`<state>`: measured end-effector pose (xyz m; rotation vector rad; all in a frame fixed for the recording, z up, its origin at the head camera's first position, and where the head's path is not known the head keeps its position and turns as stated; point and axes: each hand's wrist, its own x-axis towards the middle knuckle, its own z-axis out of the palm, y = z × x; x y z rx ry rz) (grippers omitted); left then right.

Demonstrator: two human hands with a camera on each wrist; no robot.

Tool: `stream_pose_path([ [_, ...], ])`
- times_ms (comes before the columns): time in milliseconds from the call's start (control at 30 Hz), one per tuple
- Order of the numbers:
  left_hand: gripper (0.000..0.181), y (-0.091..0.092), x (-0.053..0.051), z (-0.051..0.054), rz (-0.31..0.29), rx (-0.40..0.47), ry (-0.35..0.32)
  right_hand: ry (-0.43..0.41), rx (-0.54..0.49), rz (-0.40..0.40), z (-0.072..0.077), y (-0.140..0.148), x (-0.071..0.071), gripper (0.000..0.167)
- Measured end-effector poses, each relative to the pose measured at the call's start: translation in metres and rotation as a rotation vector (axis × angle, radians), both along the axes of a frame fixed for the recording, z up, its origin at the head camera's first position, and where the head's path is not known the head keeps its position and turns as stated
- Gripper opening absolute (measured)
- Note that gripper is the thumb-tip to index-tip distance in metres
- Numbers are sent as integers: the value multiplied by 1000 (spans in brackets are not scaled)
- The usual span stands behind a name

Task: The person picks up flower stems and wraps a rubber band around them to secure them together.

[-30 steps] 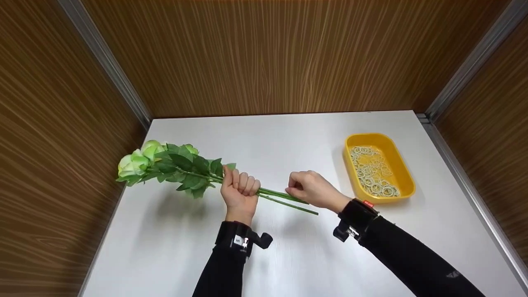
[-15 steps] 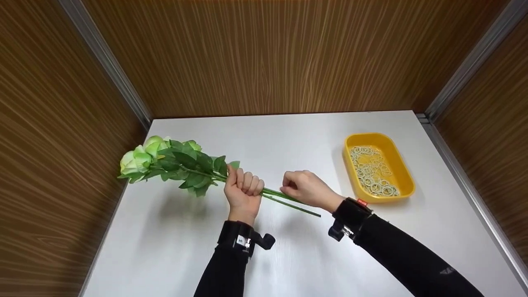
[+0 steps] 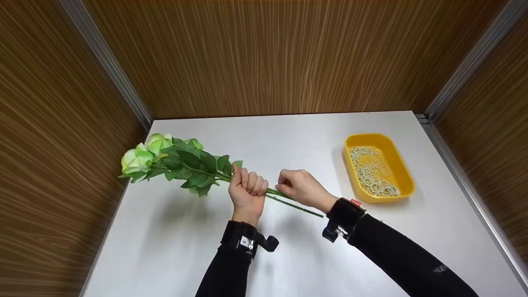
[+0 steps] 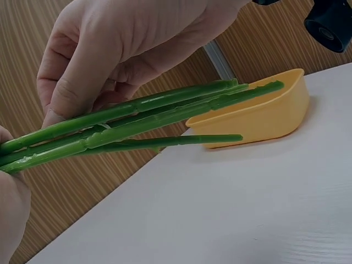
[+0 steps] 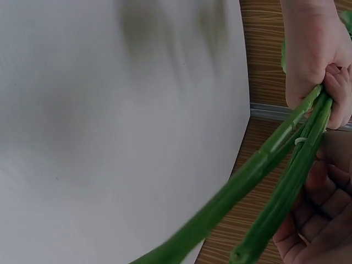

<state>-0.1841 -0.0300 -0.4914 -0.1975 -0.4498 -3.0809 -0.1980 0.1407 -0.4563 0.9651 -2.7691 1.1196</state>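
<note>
My left hand (image 3: 248,194) grips a bunch of pale green artificial roses (image 3: 138,160) by the stems, just below the leaves (image 3: 189,163). The blooms point left and the bare stems (image 3: 303,209) slant down to the right, raised off the table. At the stems my right hand (image 3: 303,187) has its thumb and fingertips together, pinching a pale rubber band. This rubber band (image 5: 300,141) shows as a small loop at the stems in the right wrist view, close to the left fist. How many stems it encircles, I cannot tell. One stem stands apart from the others.
A yellow tray (image 3: 402,165) at the right of the white table (image 3: 288,140) holds many pale rubber bands (image 3: 373,173). Wood-grain panels (image 3: 264,57) enclose the table at the back and both sides.
My right hand has moved left along the stems, closer to the left hand. The left hand and the roses have shifted slightly to the right.
</note>
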Motion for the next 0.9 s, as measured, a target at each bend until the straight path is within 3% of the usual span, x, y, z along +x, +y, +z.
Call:
stream_pose_path([
  [200,61,5,1,1,-17,-33,8,-56,-56,1,-3,-3,-2,9],
  [633,60,11,0,1,62,-74,-6,28,-87,-85,-3,-8,2,13],
  [767,59,10,1,1,72,-60,-24,177,-69,-124,-5,-6,2,15],
  [900,60,9,2,3,38,-69,-42,509,39,-121,-6,1,-4,18],
])
